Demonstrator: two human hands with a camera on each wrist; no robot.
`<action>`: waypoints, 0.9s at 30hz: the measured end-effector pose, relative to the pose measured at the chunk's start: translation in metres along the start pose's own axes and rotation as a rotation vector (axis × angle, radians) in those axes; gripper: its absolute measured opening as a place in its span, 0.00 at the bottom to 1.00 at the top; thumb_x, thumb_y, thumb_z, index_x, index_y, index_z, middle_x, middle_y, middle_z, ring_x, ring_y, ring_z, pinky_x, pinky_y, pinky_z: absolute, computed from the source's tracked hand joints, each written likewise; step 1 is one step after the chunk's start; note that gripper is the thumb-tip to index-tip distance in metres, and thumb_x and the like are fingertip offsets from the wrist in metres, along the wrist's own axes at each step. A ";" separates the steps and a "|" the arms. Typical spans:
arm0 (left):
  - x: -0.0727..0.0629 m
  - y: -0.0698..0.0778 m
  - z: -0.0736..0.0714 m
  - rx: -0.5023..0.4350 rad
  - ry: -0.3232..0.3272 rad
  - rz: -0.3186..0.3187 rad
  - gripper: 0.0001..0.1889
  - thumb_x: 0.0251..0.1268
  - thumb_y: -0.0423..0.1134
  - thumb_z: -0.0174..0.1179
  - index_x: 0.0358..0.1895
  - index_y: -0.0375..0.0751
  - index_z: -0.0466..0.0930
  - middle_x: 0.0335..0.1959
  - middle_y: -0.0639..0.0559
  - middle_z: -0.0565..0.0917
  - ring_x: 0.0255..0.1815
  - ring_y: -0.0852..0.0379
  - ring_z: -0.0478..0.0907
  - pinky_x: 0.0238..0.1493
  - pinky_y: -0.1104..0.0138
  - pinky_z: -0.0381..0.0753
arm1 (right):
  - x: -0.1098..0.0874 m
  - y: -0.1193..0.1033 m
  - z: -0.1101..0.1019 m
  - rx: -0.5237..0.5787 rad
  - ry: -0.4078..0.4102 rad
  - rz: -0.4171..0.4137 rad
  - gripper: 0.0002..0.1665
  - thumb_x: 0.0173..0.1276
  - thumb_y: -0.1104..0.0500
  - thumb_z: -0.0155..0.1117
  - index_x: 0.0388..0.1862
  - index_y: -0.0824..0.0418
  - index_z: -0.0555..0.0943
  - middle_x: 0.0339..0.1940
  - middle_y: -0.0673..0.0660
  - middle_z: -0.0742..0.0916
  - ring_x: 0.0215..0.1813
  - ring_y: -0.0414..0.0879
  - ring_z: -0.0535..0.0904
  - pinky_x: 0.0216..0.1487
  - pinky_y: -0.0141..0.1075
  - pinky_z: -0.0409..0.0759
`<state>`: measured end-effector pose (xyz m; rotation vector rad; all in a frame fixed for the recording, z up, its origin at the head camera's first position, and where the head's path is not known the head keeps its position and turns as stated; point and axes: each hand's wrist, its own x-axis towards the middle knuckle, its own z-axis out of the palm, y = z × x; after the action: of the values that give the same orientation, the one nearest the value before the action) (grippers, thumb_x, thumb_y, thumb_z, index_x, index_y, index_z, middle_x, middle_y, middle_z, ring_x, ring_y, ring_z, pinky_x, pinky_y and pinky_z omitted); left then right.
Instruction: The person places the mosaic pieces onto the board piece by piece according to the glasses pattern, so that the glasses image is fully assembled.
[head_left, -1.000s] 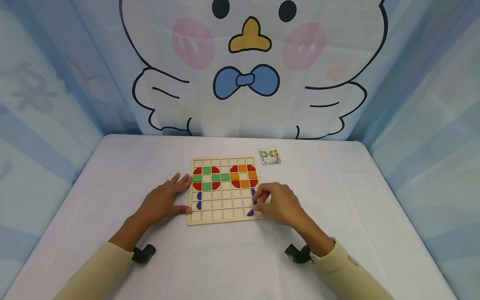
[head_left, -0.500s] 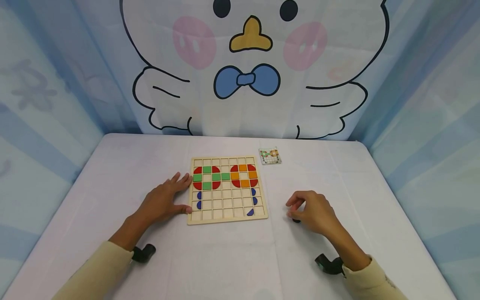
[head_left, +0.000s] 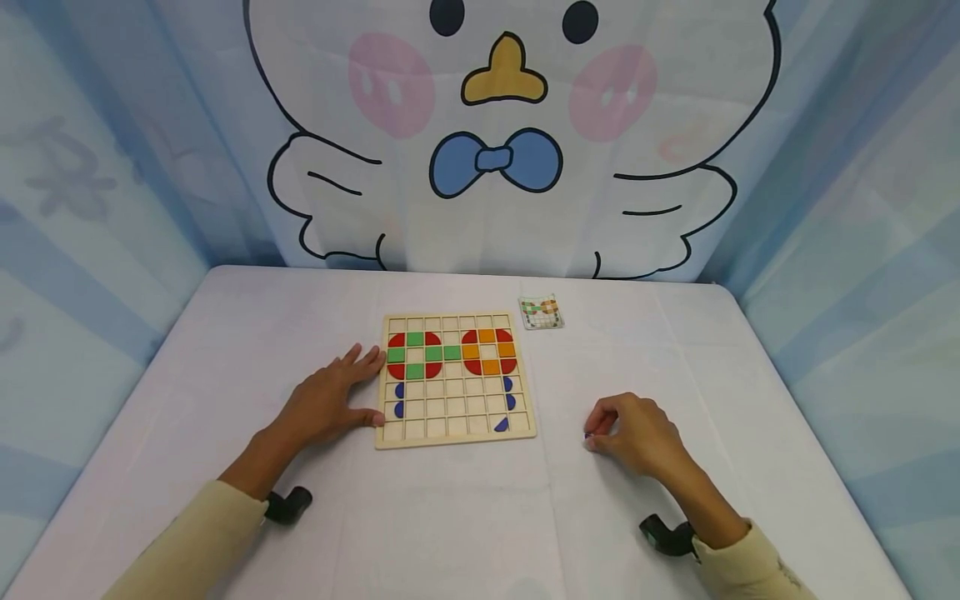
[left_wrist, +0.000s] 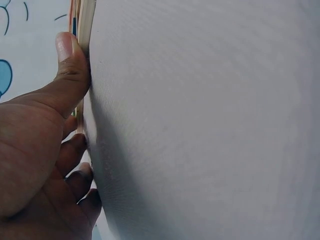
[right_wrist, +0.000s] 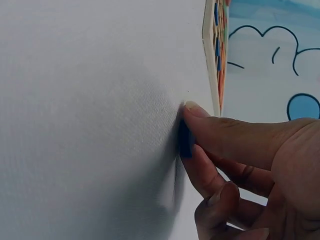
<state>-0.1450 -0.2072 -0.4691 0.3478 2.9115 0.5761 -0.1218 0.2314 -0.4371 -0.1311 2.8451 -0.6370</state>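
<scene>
A wooden grid board (head_left: 444,408) lies on the table, holding red, green, orange and blue pieces. My left hand (head_left: 326,404) rests at its left edge, thumb and fingers spread and touching the rim. Apart from the board, to its right, my right hand (head_left: 637,433) pinches a small blue piece (right_wrist: 185,140) between thumb and index finger, low over the tabletop. Most of that piece is hidden by the fingers in the head view. Blue half-round pieces sit at both sides of the grid, and a blue piece (head_left: 502,425) lies slanted near the lower right corner.
A small card (head_left: 542,312) with a coloured grid pattern lies behind the board, to the right. White cloth covers the table (head_left: 450,525). A printed curtain (head_left: 495,233) hangs behind the far edge, and more curtains stand at both sides.
My right hand has left the board's right side, moved right to the tabletop, and now pinches a blue piece there. The left hand has stayed at the board's edge.
</scene>
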 end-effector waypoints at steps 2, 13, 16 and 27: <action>0.000 0.000 0.000 -0.001 0.000 -0.001 0.56 0.56 0.58 0.79 0.85 0.48 0.58 0.86 0.43 0.59 0.86 0.29 0.54 0.79 0.31 0.62 | 0.000 0.000 0.000 0.001 -0.005 -0.001 0.12 0.58 0.59 0.84 0.29 0.48 0.86 0.27 0.46 0.85 0.35 0.44 0.78 0.33 0.37 0.72; 0.000 -0.002 0.000 0.002 0.002 0.004 0.56 0.56 0.59 0.78 0.85 0.48 0.58 0.86 0.42 0.59 0.86 0.29 0.55 0.78 0.31 0.64 | 0.002 -0.020 0.011 0.060 -0.003 -0.027 0.12 0.59 0.59 0.84 0.29 0.49 0.86 0.25 0.46 0.84 0.36 0.44 0.77 0.38 0.37 0.72; 0.000 -0.002 0.001 0.003 0.003 0.003 0.56 0.56 0.59 0.78 0.85 0.49 0.58 0.86 0.43 0.59 0.86 0.29 0.55 0.78 0.31 0.64 | 0.004 -0.033 0.014 0.094 0.003 -0.050 0.10 0.61 0.60 0.83 0.30 0.49 0.87 0.25 0.46 0.85 0.36 0.44 0.76 0.39 0.37 0.71; -0.001 0.000 -0.001 -0.006 0.004 0.002 0.56 0.56 0.58 0.79 0.85 0.48 0.58 0.86 0.43 0.60 0.86 0.30 0.54 0.79 0.32 0.63 | 0.010 -0.081 0.020 0.177 -0.015 -0.152 0.10 0.64 0.61 0.81 0.31 0.48 0.87 0.26 0.44 0.86 0.32 0.44 0.73 0.33 0.34 0.69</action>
<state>-0.1446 -0.2077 -0.4683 0.3498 2.9133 0.5865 -0.1237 0.1485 -0.4220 -0.3223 2.7665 -0.9113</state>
